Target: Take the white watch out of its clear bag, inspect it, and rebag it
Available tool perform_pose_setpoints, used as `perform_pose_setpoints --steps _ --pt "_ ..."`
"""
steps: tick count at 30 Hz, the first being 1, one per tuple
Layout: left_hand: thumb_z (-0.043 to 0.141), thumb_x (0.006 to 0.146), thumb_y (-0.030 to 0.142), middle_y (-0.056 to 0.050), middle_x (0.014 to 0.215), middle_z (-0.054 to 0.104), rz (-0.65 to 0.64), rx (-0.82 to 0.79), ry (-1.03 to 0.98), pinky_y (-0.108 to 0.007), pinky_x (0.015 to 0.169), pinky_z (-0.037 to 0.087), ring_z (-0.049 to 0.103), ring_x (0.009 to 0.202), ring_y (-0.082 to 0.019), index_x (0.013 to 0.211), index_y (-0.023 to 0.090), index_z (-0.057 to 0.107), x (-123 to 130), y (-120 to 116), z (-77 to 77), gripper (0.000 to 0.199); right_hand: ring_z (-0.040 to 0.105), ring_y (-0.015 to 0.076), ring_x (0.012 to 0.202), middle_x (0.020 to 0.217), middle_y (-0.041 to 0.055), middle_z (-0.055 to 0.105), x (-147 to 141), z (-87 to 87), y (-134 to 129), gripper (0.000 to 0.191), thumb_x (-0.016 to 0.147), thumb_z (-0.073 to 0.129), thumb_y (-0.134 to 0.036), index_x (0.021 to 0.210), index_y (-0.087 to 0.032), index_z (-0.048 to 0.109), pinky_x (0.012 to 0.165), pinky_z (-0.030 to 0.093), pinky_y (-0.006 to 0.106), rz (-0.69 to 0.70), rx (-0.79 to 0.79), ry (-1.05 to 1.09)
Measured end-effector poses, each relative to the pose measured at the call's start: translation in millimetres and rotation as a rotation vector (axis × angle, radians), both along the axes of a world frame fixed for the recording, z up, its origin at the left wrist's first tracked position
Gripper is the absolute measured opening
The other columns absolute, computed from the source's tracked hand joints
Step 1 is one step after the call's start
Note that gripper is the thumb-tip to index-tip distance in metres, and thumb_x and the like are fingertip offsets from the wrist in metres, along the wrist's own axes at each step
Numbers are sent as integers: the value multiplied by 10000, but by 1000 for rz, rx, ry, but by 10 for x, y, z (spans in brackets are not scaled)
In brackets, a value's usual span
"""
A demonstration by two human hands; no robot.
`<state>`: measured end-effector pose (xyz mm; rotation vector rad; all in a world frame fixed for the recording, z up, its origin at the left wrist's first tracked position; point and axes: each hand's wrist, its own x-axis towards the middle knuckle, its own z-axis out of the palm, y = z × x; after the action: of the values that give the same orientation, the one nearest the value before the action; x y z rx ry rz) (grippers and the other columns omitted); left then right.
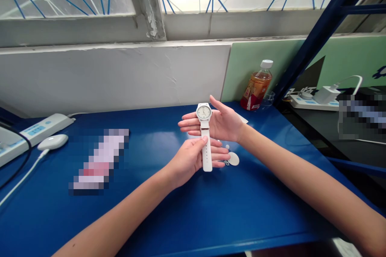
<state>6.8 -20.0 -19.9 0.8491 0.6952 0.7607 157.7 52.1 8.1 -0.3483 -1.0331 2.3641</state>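
A white wristwatch (204,112) with a round dial lies over both hands, its dial at the top and its long strap pointing down toward me. My left hand (188,156) is palm up under the strap, with the thumb pressed on top of it and the other fingers stretched to the right. Behind it, my right hand (221,122) is palm up with its fingers spread to the left and its thumb raised; the watch head rests against these fingers. A round white disc (233,159) and small clear pieces lie on the blue table (144,213) beside my left fingertips.
A drink bottle (257,86) stands at the back right near a clear cup (268,99). At left are a power strip (45,128), a white charger (53,142) with cables and a blurred flat object (101,160). A blue metal post (316,32) rises at right.
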Motion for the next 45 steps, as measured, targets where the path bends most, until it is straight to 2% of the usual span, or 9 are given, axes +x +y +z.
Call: perform_pose_setpoints --steps 7,13,22,33,39,45 --pt "460 1006 265 -245 1057 718 1 -33 3 -426 843 573 723 961 -310 1032 32 660 -1 4 -11 308 588 289 1218 1247 235 647 17 12 6 854 969 73 -632 1194 -16 620 1096 350 443 28 23 -6" --pt "470 1001 253 -251 1098 704 6 -30 -4 -430 843 571 721 964 -310 1046 33 651 6 -1 7 288 568 291 1243 1260 223 645 22 10 9 856 951 99 -668 1176 -41 637 1099 342 445 33 36 -17" --pt "466 1000 259 -257 1056 714 1 -77 1 -481 913 528 722 958 -317 1014 29 661 10 -3 24 303 592 286 1211 1245 233 649 17 19 2 900 948 54 -666 1186 -16 629 1088 366 426 36 20 -16" --pt "404 1027 266 -286 1191 653 -85 -154 -84 -492 984 477 668 1091 -349 1120 0 637 -41 -7 57 365 586 307 1221 1252 259 635 22 30 21 889 959 67 -654 1205 17 596 1091 369 443 29 -4 -17" --pt "454 1015 275 -285 1217 640 -136 -184 -173 -494 1024 445 636 1144 -357 1147 -6 623 -74 -4 79 354 582 310 1225 1243 277 632 17 -2 32 892 961 68 -655 1192 30 591 1081 387 454 -5 -31 -10" --pt "433 1020 272 -281 1201 649 -121 -189 -149 -502 1029 437 641 1136 -358 1141 -7 626 -80 8 91 359 586 315 1220 1233 288 633 20 -33 53 893 968 56 -640 1192 48 581 1080 393 458 -17 -51 -9"
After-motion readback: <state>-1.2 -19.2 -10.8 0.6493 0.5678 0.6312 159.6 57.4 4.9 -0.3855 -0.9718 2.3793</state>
